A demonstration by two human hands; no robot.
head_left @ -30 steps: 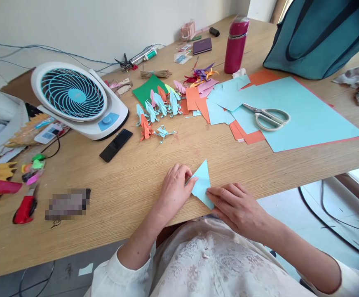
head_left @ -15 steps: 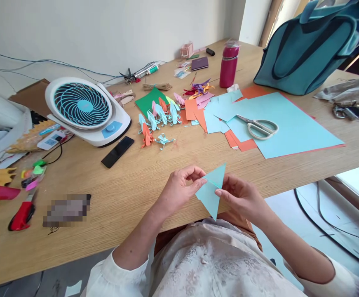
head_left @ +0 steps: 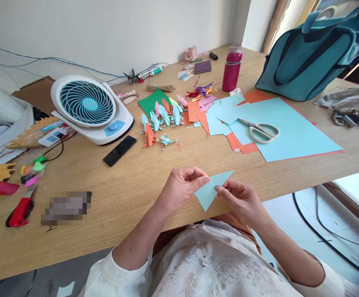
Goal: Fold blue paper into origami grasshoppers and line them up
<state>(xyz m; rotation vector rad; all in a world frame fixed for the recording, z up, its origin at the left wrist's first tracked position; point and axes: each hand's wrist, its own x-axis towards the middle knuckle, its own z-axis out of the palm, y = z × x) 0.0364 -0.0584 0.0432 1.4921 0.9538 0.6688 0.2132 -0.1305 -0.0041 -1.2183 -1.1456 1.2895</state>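
Light-blue paper triangle (head_left: 209, 194): between the two hands at the near edge of the wooden table (head_left: 130, 185); one corner points up and right, another down toward the wearer. Contact with the tabletop: cannot tell.
Left hand (head_left: 185, 186): thumb laid on the triangle's left part, fingers curled behind; a pinch grip.
Right hand (head_left: 240, 201): thumb and bent fingers pinching the triangle's right edge; remaining fingers folded in.
Folded paper figures (head_left: 177, 115): cluster beyond the hands, mostly light blue, some orange and pink; one small light-blue figure (head_left: 166, 141) lies at the near side of the group.
Green sheet (head_left: 147, 103): flat, just behind the figures.
Scissors (head_left: 252, 124): pale handles, resting on light-blue paper, blades pointing left.
Large light-blue sheet (head_left: 299, 136): right of the figures, over red-orange paper; smaller cut pieces overlap at its left.
Smartphone (head_left: 119, 151): black, dark screen, near the base of the white-and-blue fan (head_left: 89, 104).
Magenta bottle (head_left: 231, 75): upright, behind the papers.
Teal bag (head_left: 299, 66): standing at far right; keys (head_left: 348, 119) near it.
Red-handled tool (head_left: 21, 212): far left, beside a pixelated item (head_left: 66, 208), details unreadable.
Purple notebook (head_left: 203, 67): lying flat toward the wall.
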